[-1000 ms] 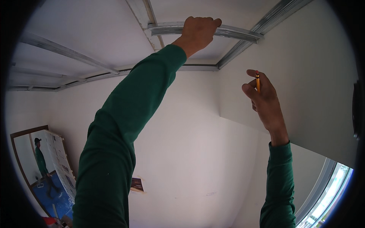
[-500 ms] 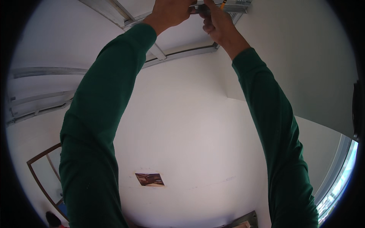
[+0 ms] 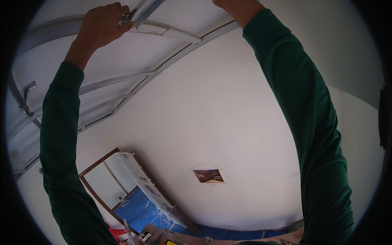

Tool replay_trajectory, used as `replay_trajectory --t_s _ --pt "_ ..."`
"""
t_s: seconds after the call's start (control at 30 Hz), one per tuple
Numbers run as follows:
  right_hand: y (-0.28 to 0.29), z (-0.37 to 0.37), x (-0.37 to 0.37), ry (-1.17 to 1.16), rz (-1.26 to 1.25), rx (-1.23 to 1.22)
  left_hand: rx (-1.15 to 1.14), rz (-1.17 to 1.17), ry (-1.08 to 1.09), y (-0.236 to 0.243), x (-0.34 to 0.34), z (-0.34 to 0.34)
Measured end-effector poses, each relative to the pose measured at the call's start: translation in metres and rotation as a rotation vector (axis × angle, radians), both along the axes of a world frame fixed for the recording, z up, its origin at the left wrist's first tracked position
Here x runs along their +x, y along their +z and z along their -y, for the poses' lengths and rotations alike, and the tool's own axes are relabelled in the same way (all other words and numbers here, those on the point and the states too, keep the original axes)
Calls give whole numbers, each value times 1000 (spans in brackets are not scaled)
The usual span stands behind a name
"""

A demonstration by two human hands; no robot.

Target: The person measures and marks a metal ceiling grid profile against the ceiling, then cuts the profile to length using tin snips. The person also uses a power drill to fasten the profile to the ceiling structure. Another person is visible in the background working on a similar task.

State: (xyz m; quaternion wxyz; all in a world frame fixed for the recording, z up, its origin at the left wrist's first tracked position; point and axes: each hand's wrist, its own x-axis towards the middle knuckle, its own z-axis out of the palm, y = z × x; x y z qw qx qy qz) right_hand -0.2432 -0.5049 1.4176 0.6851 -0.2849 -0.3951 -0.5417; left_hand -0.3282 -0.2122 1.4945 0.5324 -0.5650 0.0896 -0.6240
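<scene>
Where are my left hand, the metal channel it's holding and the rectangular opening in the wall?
Left hand [image 3: 101, 26]: head view, on the back of the hand.
Metal channel [image 3: 147, 10]: head view, on its length beyond the fingers.
Rectangular opening [image 3: 208, 176]: head view, on its dark interior.

Far below the left grip [image 3: 102, 25], the blue floor [image 3: 139, 204] bears scattered white smears [image 3: 153, 214]; also below that grip lies small clutter [image 3: 145, 235], its exact resting place unclear.

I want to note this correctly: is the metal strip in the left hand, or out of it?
In: the left hand curls round one end of the metal strip. The other end is out of view.
</scene>
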Motion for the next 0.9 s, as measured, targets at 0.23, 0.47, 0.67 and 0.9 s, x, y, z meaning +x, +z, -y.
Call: replay_trajectory --t_s 0.23,0.47,0.67,0.9 --pt "-1 -5 12 -81 131 8 248 182 -62 7 22 -4" --pt "0 -5 30 -182 252 -49 170 255 -7 -2 29 1" --pt "-32 -12 41 -87 49 -82 20 176 -113 -11 31 11" --pt "-215 22 42 -273 -151 -419 107 248 -141 -13 36 2"
